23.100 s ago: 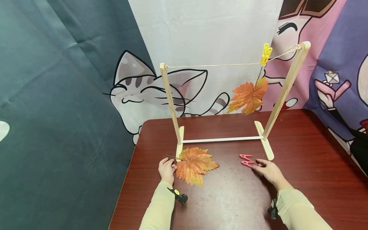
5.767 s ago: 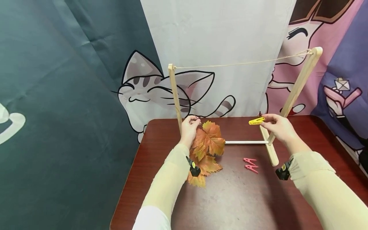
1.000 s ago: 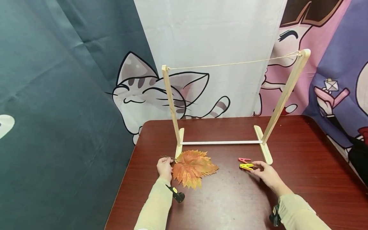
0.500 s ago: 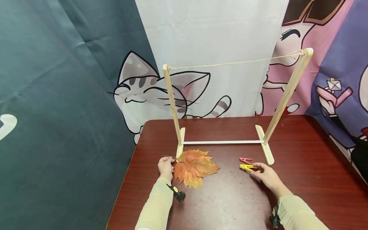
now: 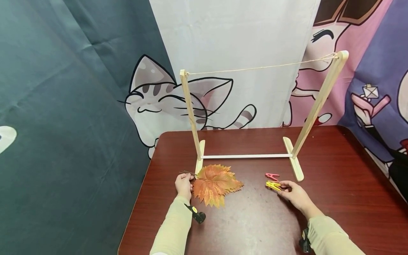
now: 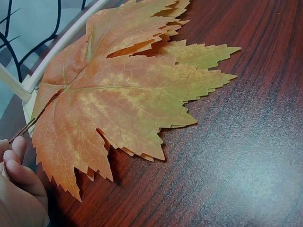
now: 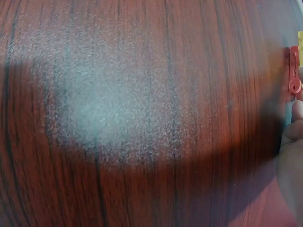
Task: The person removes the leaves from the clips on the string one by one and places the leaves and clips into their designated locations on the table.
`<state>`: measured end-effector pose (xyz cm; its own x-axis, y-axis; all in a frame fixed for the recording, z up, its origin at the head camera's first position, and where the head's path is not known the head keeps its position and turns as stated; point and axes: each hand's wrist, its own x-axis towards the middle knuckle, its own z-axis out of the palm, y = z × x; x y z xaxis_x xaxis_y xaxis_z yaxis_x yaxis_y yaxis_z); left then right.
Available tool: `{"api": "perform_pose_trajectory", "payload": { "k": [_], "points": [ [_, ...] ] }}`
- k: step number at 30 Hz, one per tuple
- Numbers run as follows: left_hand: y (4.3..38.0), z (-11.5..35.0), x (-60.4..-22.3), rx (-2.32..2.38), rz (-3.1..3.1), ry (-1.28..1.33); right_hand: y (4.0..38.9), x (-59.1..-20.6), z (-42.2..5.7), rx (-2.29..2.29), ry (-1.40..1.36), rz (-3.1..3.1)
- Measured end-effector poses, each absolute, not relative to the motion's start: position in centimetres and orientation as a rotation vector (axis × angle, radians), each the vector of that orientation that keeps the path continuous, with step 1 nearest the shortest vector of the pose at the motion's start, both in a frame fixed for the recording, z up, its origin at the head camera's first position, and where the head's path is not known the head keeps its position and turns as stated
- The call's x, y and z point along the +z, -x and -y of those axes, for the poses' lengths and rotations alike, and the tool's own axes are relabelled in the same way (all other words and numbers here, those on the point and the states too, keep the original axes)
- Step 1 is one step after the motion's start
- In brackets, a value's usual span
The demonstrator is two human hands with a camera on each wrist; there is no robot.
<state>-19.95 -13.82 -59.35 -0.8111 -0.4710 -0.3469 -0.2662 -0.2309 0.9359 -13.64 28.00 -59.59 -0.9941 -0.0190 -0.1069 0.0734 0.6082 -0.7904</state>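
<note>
Orange artificial maple leaves (image 5: 215, 182), stacked, lie on the table by the left foot of a wooden frame. My left hand (image 5: 183, 185) pinches their thin stems, as the left wrist view (image 6: 21, 182) also shows. On the right, my right hand (image 5: 296, 194) holds a yellow clothespin (image 5: 273, 186) by its end, low over the table beside a pink-red clothespin (image 5: 271, 176). In the right wrist view, a red clothespin (image 7: 294, 71) shows at the right edge, with the yellow one (image 7: 300, 45) partly cut off behind it. A second red clothespin is mostly hidden in the head view.
The wooden frame (image 5: 189, 117) stands across the back of the table, with a bare string (image 5: 255, 68) between its posts and a white bar (image 5: 245, 156) low down. A printed curtain (image 5: 242, 35) hangs behind the dark red table (image 5: 236, 230).
Earlier, the yellow clothespin held a leaf on the string. Since then, that leaf has come down onto the other leaf, and the clothespin has moved down beside the red ones. The last second shows little motion.
</note>
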Motion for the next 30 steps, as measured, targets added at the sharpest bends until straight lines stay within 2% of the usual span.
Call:
{"api": "perform_pose_trajectory", "payload": {
  "k": [20, 30],
  "points": [
    [19.4, 14.8, -59.8, -2.172, 1.810, -0.919, 13.1, -59.9, -27.5, -1.259, 0.120, -2.757],
    [20.1, 14.1, -59.7, -2.213, 1.893, -0.939, 12.4, -60.1, -28.7, -1.163, 0.093, -2.803]
  ]
}}
